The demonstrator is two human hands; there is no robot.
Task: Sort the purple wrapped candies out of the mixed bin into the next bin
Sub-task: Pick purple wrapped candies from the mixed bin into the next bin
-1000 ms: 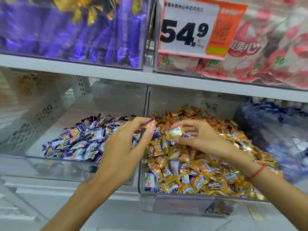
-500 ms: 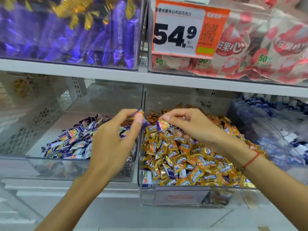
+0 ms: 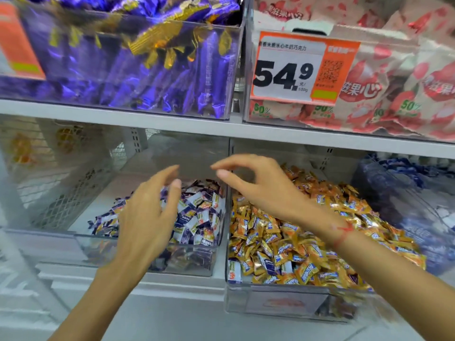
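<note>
Now both hands are empty: half a second ago the left hand (image 3: 147, 217) pinched a candy by the wall between the bins and the right hand (image 3: 261, 185) pinched one over the gold heap. The left hand hangs above the purple wrapped candies (image 3: 199, 215), fingers spread and loose. The right hand has lifted over that wall, thumb and forefinger apart, the other fingers loosely curved, holding nothing. A red string (image 3: 341, 233) circles its wrist.

The left clear bin (image 3: 187, 260) holds a shallow pile of purple wrapped candies toward its front right. The right mixed bin (image 3: 283, 301) is heaped with gold wrapped candies (image 3: 295, 242), a few purple ones among them near the front. Above, one clear bin holds purple foil packets (image 3: 138, 77); its neighbour carries a price tag (image 3: 302, 68) reading 54.9.
</note>
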